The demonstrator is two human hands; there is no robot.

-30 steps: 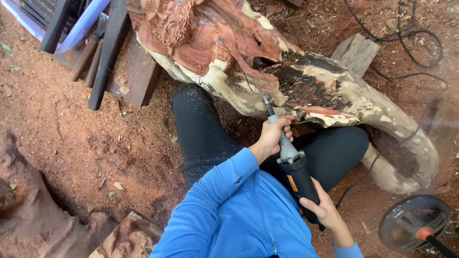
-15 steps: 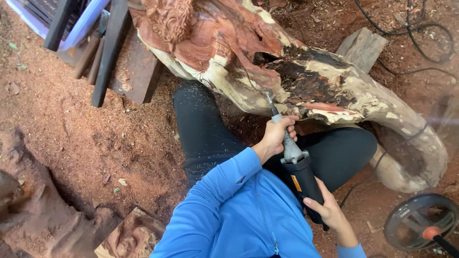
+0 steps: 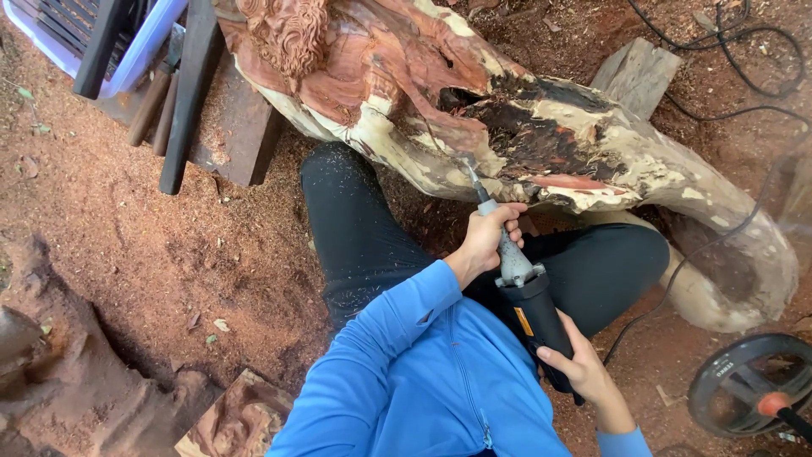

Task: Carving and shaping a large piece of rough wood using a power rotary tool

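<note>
A large carved log (image 3: 592, 144), red, pale and charred black in patches, lies across the ground in front of me. I hold a black and grey rotary grinder (image 3: 529, 296). My left hand (image 3: 489, 239) grips its slim grey neck, and my right hand (image 3: 584, 368) wraps the black rear body. The thin bit (image 3: 470, 173) touches the underside of the log, just below a dark hollow. My legs in black trousers (image 3: 364, 228) are folded under the log, dusted with chips.
Dark planks and wooden-handled tools (image 3: 182, 93) lie at the upper left by a pale plastic crate (image 3: 127, 51). Black cables (image 3: 727, 51) run at the upper right. A round fan (image 3: 748, 381) stands at the lower right, carved wood pieces (image 3: 237, 419) at the lower left. Sawdust covers the ground.
The view has drifted slightly, so the log sits a little higher in the frame. Both hands keep the same grip and the bit stays at the same spot on the log.
</note>
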